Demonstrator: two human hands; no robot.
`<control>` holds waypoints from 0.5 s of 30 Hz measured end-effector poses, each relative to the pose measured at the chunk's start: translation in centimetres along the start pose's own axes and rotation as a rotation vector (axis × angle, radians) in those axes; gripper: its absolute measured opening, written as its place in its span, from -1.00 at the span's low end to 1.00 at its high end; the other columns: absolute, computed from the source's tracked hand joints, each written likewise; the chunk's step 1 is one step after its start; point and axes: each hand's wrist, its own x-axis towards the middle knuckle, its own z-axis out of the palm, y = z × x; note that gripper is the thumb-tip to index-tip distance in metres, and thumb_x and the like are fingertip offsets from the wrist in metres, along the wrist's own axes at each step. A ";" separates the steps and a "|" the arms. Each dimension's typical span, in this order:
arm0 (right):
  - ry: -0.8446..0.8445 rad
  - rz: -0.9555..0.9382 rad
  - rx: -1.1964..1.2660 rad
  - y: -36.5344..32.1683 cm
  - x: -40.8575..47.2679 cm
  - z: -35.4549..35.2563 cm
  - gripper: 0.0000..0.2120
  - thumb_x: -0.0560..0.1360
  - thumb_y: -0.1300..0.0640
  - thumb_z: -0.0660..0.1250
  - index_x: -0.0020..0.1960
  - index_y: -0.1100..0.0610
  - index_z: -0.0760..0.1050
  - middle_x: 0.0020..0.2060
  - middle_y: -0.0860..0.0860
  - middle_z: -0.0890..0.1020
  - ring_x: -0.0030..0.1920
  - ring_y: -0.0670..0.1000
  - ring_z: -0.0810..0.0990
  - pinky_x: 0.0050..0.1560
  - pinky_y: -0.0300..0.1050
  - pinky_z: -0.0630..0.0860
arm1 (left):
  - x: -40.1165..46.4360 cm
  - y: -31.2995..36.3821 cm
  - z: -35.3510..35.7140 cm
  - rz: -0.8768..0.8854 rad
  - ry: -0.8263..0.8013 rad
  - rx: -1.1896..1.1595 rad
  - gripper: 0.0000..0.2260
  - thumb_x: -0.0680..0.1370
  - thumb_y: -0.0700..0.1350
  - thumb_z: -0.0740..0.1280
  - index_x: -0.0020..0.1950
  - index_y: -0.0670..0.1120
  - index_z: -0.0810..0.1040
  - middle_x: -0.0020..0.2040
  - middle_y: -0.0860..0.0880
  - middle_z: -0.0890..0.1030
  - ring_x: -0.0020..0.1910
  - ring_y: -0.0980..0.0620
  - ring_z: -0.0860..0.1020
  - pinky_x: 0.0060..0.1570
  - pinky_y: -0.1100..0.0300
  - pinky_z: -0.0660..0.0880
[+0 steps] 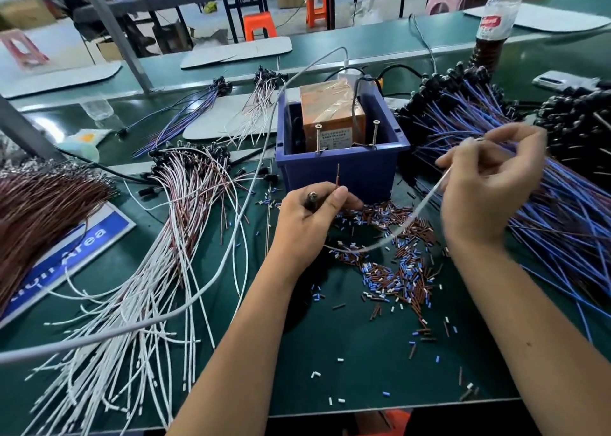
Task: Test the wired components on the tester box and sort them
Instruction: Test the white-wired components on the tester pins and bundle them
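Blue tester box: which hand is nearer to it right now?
Left. The left hand grips a component just in front of the blue tester box, red wire end pointing up. The right hand pinches a white wire off to the box's right, over the blue-wired pile.

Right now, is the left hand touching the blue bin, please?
Apart: the head view shows green table between the left hand and the blue bin.

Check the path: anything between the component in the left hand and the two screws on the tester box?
Nothing visible. The left hand holds the component just before the blue bin's front wall; the two screws stand above its rim, open from above. The white lead trails right.
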 end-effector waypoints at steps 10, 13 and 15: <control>-0.615 -0.232 -0.180 -0.9 -5.3 2.0 -0.89 0.58 0.31 0.32 -0.04 0.18 0.41 -0.46 -0.05 0.53 -0.51 -0.02 0.49 -0.51 -0.07 0.38 | -0.2 1.6 0.0 -0.235 -0.103 -0.420 -0.75 0.68 -0.04 0.27 -0.07 -0.14 0.63 -0.36 0.02 0.49 -0.52 0.15 0.21 -0.48 0.28 0.13; -0.800 -0.185 -0.145 -0.7 -5.3 2.0 -0.83 0.58 0.33 0.33 -0.01 0.12 0.36 -0.46 -0.09 0.51 -0.52 -0.01 0.46 -0.51 -0.24 0.30 | 0.0 1.6 -0.3 -0.300 -0.138 -0.533 -0.74 0.70 -0.05 0.24 -0.13 -0.10 0.60 -0.34 -0.03 0.41 -0.55 0.18 0.19 -0.53 0.33 0.15; -0.887 -0.154 -0.144 -0.6 -5.3 2.0 -0.75 0.57 0.34 0.35 -0.03 0.08 0.31 -0.46 -0.09 0.48 -0.52 -0.01 0.43 -0.48 -0.30 0.26 | 0.0 1.6 -0.6 -0.323 -0.149 -0.566 -0.73 0.71 -0.06 0.22 -0.12 -0.10 0.59 -0.33 -0.05 0.42 -0.56 0.20 0.21 -0.55 0.36 0.18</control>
